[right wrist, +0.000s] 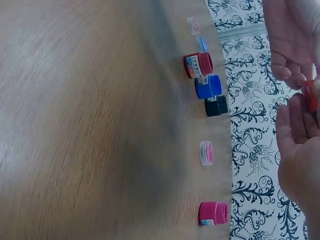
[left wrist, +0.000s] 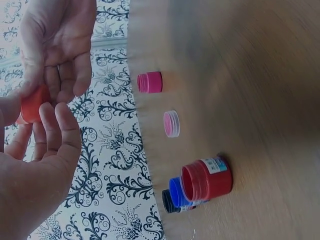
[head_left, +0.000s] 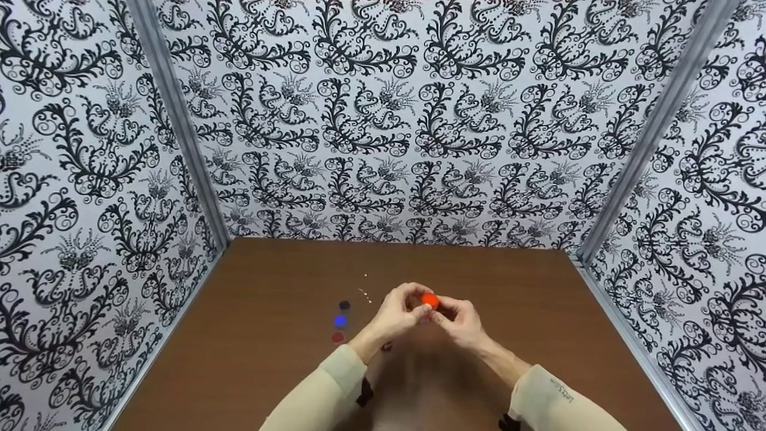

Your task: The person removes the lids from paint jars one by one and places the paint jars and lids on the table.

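Note:
Both hands meet over the table around a small orange jar [head_left: 429, 300]. My left hand [head_left: 398, 312] grips one side of it, thumb and fingers curled about it. From the other side my right hand [head_left: 462, 323] pinches it too. Fingers cover much of the jar [left wrist: 35, 104] in the left wrist view, and it is cut off by the edge in the right wrist view. Near the hands on the table stand an uncapped pink jar [left wrist: 151, 82] and a loose lid with a pink centre [left wrist: 172, 124].
Uncapped red [right wrist: 199, 65], blue [right wrist: 208, 87] and black [right wrist: 216, 106] jars stand in a row left of the hands. Beside them lie a clear-rimmed lid [right wrist: 193, 26] and a blue lid [right wrist: 202, 44]. Patterned walls [head_left: 383, 120] enclose the brown table [head_left: 269, 269].

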A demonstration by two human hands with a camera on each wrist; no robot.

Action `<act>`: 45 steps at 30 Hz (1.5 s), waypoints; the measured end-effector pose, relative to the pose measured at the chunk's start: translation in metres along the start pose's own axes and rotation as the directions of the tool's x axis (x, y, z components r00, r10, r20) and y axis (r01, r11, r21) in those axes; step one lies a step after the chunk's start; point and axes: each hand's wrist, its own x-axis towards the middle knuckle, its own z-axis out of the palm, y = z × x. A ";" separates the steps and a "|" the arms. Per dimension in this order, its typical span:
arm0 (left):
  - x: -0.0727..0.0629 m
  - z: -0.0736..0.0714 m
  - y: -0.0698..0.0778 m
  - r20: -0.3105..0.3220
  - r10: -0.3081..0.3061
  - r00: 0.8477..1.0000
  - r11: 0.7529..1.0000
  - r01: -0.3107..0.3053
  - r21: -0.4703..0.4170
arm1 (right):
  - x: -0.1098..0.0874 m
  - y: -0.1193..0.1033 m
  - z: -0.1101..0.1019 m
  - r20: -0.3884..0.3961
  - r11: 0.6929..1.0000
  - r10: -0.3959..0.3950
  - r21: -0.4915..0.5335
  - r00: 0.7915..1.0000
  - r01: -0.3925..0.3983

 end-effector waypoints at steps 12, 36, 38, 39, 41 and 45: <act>0.000 0.005 0.000 -0.078 -0.023 0.997 0.997 0.017 -0.073 | 0.001 0.000 0.003 -0.057 0.998 0.039 -0.039 0.998 -0.041; 0.000 0.004 -0.004 -0.060 0.009 0.998 1.000 -0.010 -0.007 | 0.004 -0.003 0.003 -0.044 0.999 0.036 -0.032 0.998 -0.038; 0.000 0.006 -0.003 -0.077 0.008 0.997 0.999 -0.011 -0.031 | 0.004 -0.002 0.003 -0.047 0.999 0.040 -0.023 0.998 -0.041; 0.000 0.007 -0.003 -0.084 0.004 0.996 0.999 -0.007 -0.042 | 0.004 -0.001 0.004 -0.048 0.999 0.037 -0.021 0.998 -0.039; -0.001 0.009 -0.003 -0.099 0.001 0.995 0.997 -0.008 -0.075 | 0.003 0.000 0.004 -0.055 0.999 0.037 -0.016 0.998 -0.038; -0.001 0.013 -0.004 -0.134 -0.016 0.991 0.994 0.002 -0.108 | 0.001 0.002 0.006 -0.074 0.999 0.032 -0.020 0.997 -0.034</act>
